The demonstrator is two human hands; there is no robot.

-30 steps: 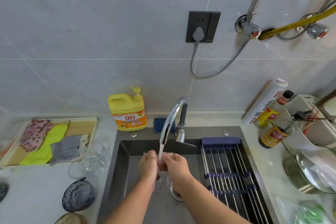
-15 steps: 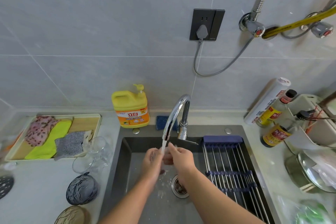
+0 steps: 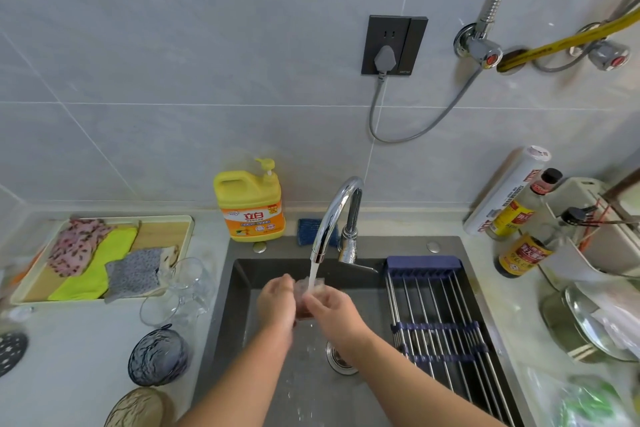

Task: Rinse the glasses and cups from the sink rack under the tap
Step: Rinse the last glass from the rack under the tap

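Rack [image 3: 438,315] spans sink [image 3: 239,291] right of tap [image 3: 334,215].

The glass [image 3: 309,289] I hold is clear. The tap [image 3: 337,208] above it is bright chrome, over a charcoal-grey sink [image 3: 242,274] whose rack [image 3: 424,263] has steel bars and navy-blue ends. Behind stand a yellow detergent bottle [image 3: 251,204] with an orange label and a blue sponge [image 3: 306,227]. On the cream-rimmed, wood-toned tray [image 3: 188,222] lie a pink cloth [image 3: 74,246] with dark blotches, a lime-yellow cloth [image 3: 104,263] and a grey speckled cloth [image 3: 133,270]. Near me sits a smoky blue-grey bowl [image 3: 157,357] with a crackled pattern. The wall tiles [image 3: 173,62] are pale grey, the socket [image 3: 394,45] black, the hose [image 3: 568,42] yellow.
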